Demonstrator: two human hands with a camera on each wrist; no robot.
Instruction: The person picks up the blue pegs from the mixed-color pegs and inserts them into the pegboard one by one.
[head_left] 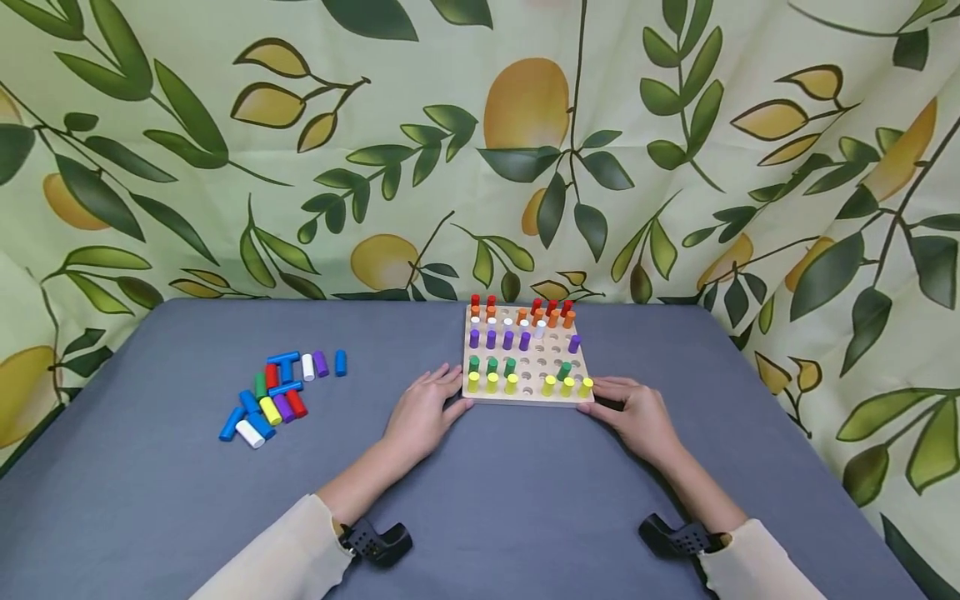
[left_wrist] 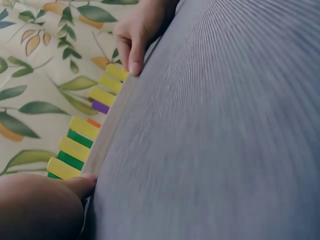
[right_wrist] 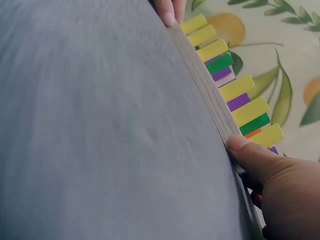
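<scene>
A wooden pegboard (head_left: 525,400) lies on the table with rows of upright coloured pegs: red and orange at the back, then white, purple, green and yellow (head_left: 492,383) at the front. Several holes between them are unfilled. My left hand (head_left: 423,415) holds the board's front left corner, thumb on the front edge and fingers along the side. At the opposite front corner, my right hand (head_left: 636,417) grips the board, its thumb pressed to the front edge (right_wrist: 215,100) in the right wrist view. Some right fingers are hidden behind the board there.
Left of the board lies a loose pile of pegs, with blue (head_left: 259,426), white (head_left: 250,434), red (head_left: 296,404), purple, green and yellow ones. A grey-blue cloth (head_left: 525,500) covers the table. Behind it hangs a leaf-and-fruit patterned curtain (head_left: 420,192).
</scene>
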